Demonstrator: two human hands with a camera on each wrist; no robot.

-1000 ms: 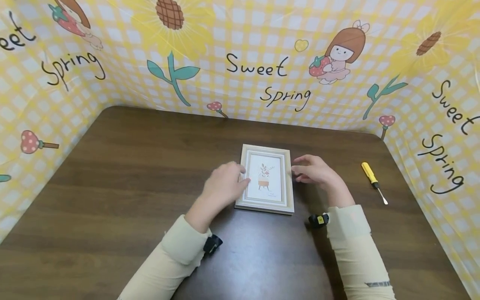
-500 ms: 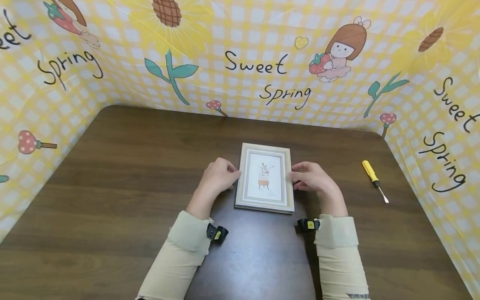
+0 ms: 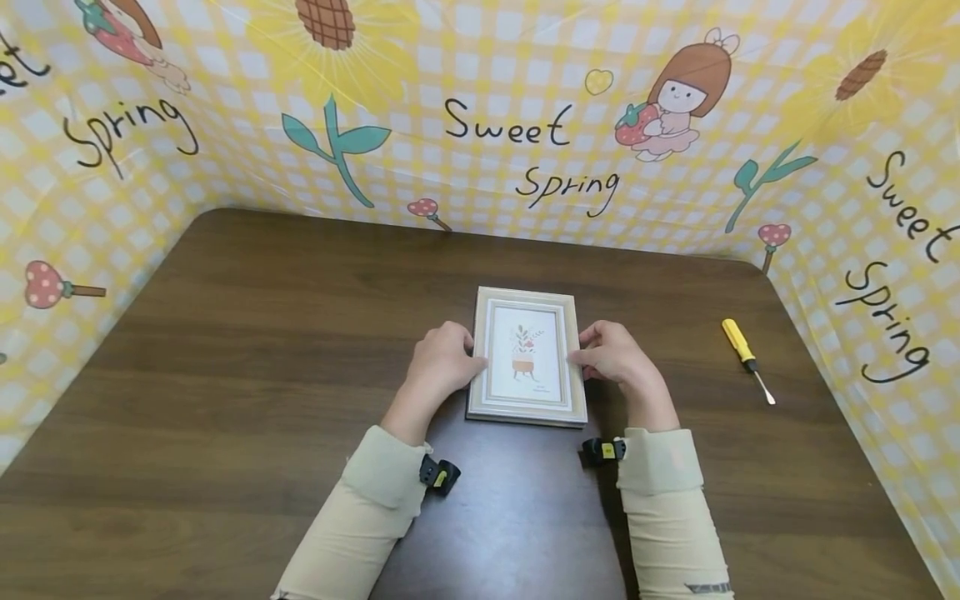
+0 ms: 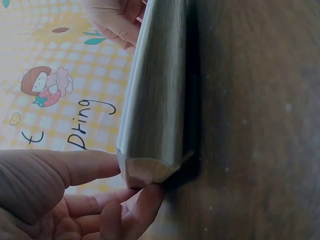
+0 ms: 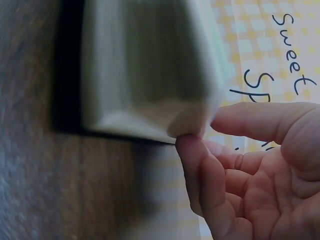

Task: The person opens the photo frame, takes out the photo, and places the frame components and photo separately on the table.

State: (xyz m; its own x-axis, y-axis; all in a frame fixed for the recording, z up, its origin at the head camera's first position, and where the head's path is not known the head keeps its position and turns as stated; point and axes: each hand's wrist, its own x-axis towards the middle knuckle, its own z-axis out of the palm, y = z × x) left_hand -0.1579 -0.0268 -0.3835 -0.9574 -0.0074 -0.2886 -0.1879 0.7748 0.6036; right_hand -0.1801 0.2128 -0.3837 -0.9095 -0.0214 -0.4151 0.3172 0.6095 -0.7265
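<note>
A cream picture frame (image 3: 527, 408) with a potted-plant print lies face up near the middle of the table. My left hand (image 3: 442, 360) pinches its left edge, thumb on the front and fingers at the side and underneath. On the opposite edge, my right hand (image 3: 617, 357) grips the frame in the same way. In the left wrist view, the frame's moulded side (image 4: 155, 90) shows between thumb and fingertips, with a dark gap below it. The right wrist view has the frame's side (image 5: 155, 65) blurred, its corner between thumb and index finger.
A yellow-handled screwdriver (image 3: 738, 342) lies to the right on the brown wooden table (image 3: 225, 375). A yellow checked cloth (image 3: 420, 75) with printed flowers and lettering hangs around the table's back and sides.
My left hand drew off the frame's face to its left edge, then took hold there. My right hand closed in on the right edge and now grips it. The screwdriver stayed put.
</note>
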